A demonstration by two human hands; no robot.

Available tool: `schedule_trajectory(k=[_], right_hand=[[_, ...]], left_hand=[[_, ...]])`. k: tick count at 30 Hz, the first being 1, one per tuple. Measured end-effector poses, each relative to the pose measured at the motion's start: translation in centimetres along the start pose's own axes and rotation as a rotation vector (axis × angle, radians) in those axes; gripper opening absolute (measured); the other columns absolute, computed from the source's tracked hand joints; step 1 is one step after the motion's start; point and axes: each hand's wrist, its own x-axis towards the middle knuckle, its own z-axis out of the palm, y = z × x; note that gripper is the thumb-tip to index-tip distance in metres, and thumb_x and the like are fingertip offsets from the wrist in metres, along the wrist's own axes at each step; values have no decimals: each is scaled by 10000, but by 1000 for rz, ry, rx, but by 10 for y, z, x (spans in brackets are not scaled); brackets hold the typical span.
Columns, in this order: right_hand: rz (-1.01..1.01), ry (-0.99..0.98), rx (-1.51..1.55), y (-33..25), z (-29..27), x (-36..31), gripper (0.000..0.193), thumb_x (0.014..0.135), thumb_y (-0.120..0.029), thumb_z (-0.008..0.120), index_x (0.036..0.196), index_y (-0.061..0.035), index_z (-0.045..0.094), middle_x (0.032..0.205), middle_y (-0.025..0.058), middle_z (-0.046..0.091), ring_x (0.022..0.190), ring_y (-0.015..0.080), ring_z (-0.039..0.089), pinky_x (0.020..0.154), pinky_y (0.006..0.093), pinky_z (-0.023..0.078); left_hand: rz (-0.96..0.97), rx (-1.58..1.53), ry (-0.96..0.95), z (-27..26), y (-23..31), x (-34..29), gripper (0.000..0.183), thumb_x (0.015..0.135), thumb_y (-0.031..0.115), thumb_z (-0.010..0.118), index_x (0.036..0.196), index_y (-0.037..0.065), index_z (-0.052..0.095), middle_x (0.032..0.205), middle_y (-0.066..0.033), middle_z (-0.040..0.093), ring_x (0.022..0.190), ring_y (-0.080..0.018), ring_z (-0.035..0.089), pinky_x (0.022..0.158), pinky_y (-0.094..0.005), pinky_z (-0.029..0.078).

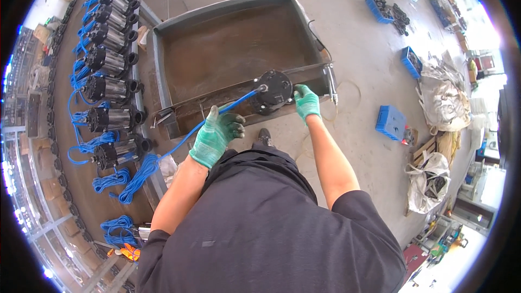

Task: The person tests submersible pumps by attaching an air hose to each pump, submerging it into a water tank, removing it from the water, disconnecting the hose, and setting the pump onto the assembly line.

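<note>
Black round unit (pixel 274 92): between the hands, at the near side of the grey metal tank (pixel 222 10).
Blue cable (pixel 237 101): runs from the unit's top leftward past the left hand to a coil (pixel 138 179).
Left hand (pixel 213 137): left and near of the unit, fingers bent by the cable; I cannot tell whether it grips it.
Right hand (pixel 307 104): just beside the unit's right edge, apart from the left hand; its grip cannot be told.
Tank edges: raised walls left, far and right.
Left room: narrow, bounded by a row of similar units (pixel 107 61).
Right room: wider, floor (pixel 358 76) reaching blue crates (pixel 391 122).
</note>
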Motion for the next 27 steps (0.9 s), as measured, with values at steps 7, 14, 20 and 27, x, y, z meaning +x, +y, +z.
schedule_trajectory(k=[7,14,20,27], right_hand=[[43,-75,4,13,6,14,251,953,-120,644,1197,-69,673,1112,190,728,1037,358,697,911,397,528],[37,-56,-2,11,8,11,246,955,-122,633,1192,-75,676,1120,192,724,1058,368,688,919,404,523],[45,-48,36,25,15,18,255,938,-146,662,1170,-42,686,1087,186,736,1000,320,713,889,381,538],[-113,2,212,-58,-7,-15,291,843,-156,778,1087,-17,700,982,157,715,867,263,708,827,344,555]], left_hand=[[-1,-47,-22,0,-4,-2,653,983,620,521,1301,53,590,1004,-151,701,831,-259,688,770,-412,568],[8,-50,-9,3,-2,-4,622,991,590,533,1269,39,610,975,-148,707,813,-259,690,761,-400,567],[192,22,64,0,8,-11,527,1011,507,552,962,6,708,836,-134,717,740,-270,682,724,-417,558],[433,-156,523,-70,70,-62,480,998,467,593,720,78,637,546,-40,512,518,-183,479,550,-366,415]])
